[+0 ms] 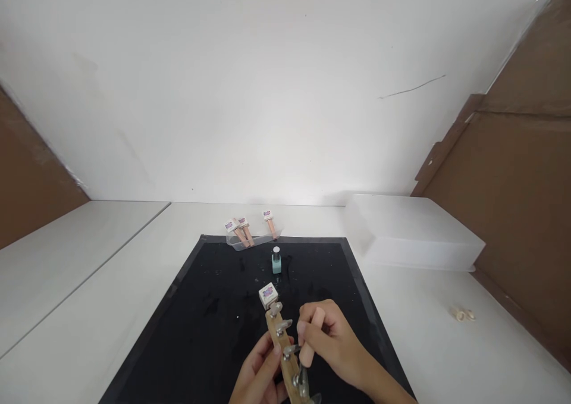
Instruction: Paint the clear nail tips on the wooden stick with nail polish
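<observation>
My left hand (263,371) is closed around a narrow wooden strip (275,335) that slants over the black mat. Several clear false nail tips (284,325) stick out from metal mounts along the strip. In my right hand (332,338), a nail polish brush with a thick pink handle (312,338) is pinched between thumb and fingers. Its dark lower end is close to the tips at the strip's near part; contact is unclear. Just beyond the strip's far end sits a white square block (268,295) with a purple picture. A teal nail polish bottle (276,261) stands farther back.
At the back edge of the black mat (214,309), a clear plastic tray (241,246) holds several pink-handled pieces with white square ends (242,221). A white box (414,231) stands back right. Small beige rings (463,314) lie at right. Brown cardboard walls flank the table.
</observation>
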A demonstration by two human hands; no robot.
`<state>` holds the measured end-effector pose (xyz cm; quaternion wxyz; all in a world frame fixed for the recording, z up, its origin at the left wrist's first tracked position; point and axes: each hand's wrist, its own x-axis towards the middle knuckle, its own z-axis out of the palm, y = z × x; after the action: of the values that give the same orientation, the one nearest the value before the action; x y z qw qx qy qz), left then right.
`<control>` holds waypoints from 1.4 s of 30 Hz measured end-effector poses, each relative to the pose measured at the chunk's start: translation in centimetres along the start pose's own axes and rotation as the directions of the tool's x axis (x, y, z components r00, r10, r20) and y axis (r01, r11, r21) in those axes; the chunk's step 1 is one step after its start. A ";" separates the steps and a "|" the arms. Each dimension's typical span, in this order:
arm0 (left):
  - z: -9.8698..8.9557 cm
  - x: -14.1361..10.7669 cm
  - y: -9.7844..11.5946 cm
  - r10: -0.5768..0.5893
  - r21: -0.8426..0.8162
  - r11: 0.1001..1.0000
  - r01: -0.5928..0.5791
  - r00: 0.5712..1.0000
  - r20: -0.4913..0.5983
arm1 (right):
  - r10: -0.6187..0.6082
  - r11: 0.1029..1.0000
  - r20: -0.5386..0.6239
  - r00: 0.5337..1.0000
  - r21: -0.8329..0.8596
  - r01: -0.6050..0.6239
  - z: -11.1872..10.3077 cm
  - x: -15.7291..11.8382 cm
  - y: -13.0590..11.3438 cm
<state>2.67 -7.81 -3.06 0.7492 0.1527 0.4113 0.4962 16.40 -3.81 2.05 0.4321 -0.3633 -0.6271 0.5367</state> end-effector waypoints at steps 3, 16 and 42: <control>-0.4 0.1 -0.5 0.004 -0.006 1.000 -0.004 1.000 -0.022 | 0.031 0.999 -0.076 0.997 0.026 -0.029 0.1 0.2 0.1; -0.2 0.0 -0.2 0.007 -0.010 1.000 -0.007 1.000 -0.017 | 0.058 0.983 0.052 0.997 0.169 -0.066 -0.2 0.1 -0.2; -0.1 0.1 -0.2 0.005 -0.036 0.999 -0.006 1.000 -0.028 | 0.022 0.997 0.058 0.998 0.075 -0.027 -0.3 0.0 -0.4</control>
<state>2.72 -7.82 -3.35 0.7448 0.1332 0.4121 0.5077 16.64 -3.80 2.46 0.4210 -0.3388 -0.6138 0.5755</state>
